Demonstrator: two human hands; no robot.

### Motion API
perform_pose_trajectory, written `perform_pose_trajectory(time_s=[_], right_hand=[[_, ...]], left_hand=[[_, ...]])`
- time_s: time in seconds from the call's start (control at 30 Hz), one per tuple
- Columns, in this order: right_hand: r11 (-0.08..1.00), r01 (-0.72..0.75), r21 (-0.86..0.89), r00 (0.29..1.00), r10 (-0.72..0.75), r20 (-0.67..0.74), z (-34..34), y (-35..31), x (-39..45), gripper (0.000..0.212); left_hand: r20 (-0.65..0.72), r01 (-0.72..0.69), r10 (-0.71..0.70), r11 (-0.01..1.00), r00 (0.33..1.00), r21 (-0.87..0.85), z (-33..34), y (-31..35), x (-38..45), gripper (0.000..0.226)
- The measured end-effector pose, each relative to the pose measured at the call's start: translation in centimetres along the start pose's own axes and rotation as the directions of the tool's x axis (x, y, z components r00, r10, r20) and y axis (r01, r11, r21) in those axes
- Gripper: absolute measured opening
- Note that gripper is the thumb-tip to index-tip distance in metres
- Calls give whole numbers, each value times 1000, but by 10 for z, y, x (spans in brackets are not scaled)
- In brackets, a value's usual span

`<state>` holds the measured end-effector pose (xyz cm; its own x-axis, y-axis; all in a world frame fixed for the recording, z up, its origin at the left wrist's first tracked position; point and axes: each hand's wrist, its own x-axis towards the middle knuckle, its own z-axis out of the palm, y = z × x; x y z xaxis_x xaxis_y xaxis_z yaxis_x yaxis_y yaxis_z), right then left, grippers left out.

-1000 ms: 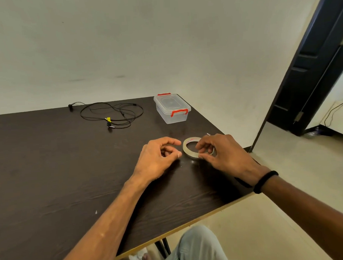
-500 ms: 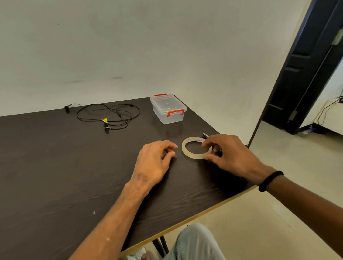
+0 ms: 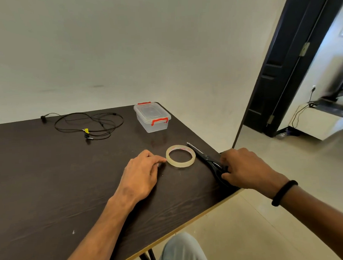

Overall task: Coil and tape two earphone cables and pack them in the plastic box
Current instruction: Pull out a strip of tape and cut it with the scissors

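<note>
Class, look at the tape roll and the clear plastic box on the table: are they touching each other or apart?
Apart. The head view shows the tape roll lying flat nearer the person, with a strip of bare dark table between it and the plastic box.

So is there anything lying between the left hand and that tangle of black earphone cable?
Nothing visible. The left hand rests on bare dark table, and the stretch up to the earphone cable is open. The tape roll, scissors and closed plastic box all lie off to its right.
</note>
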<state>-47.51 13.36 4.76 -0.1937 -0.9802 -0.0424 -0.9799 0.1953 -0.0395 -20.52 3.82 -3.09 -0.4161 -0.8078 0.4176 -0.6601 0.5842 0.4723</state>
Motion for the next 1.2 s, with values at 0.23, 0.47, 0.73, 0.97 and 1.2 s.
perform_pose_trajectory(time_s=[0.23,0.47,0.73,0.97,1.2], right_hand=[[956,-122,267,989,94,117,-17,6,10,32],[366,-217,905,970,-26,243,-38,4,-19,43],[87,-488,868,835,-242,494,-31,-22,-57,71],[98,-611,786,753,-234,614,-22,-33,-49,64],[0,-605,796,779,-206,592,-11,-46,-35,66]], left_hand=[[-110,86,-100,988,989,-126,-6,0,-3,27],[-166,52,-68,993,984,-102,-4,0,-3,22],[-219,-45,38,999,975,-28,-2,2,-5,24],[-214,-57,53,998,975,-13,-3,2,-4,22],[-217,-52,49,999,975,-12,-3,4,-6,21]])
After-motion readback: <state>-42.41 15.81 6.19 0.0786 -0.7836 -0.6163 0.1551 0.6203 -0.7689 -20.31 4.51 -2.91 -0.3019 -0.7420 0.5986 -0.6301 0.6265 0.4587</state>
